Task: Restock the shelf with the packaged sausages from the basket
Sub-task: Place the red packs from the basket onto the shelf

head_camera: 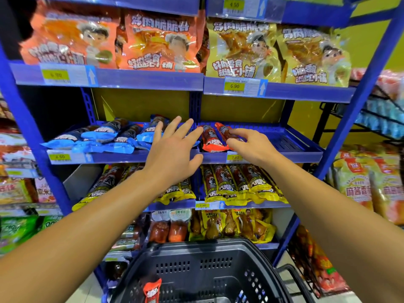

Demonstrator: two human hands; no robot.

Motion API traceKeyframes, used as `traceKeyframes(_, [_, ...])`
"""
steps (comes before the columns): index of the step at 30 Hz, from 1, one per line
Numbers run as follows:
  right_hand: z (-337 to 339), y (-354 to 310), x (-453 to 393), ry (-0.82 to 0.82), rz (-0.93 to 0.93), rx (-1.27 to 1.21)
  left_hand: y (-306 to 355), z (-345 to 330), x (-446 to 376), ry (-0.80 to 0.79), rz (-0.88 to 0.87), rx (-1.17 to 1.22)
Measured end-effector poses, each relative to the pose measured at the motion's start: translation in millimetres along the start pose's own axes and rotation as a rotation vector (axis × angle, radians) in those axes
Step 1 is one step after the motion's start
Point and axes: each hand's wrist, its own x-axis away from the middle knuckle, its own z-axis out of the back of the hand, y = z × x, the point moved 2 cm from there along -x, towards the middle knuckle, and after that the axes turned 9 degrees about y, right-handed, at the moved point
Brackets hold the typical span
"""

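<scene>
Two red sausage packs lie on the shelf tray, at its left end, side by side. The right hand rests its fingertips on the right pack, loosely, not gripping. The left hand hovers spread and empty just left of the tray. To do it well, push both packs straight against the tray's left wall. One more red pack waits in the basket below the tray.
</scene>
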Motion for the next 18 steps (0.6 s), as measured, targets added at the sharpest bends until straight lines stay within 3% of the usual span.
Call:
traceKeyframes(3, [0.8, 4.9, 4.7, -0.103, 0.146, 0.198, 2.3, 1.4, 2.5, -0.012, 0.000, 0.008])
traceKeyframes(7, [1.2, 13.3, 3.4, -0.049, 0.299, 0.362, 6.7, 2.0, 4.5, -0.025, -0.007, 0.024])
traceKeyframes(18, [6.0, 3.7, 17.3, 0.022, 0.275, 0.422, 13.7, 9.6, 12.5, -0.044, -0.003, 0.034])
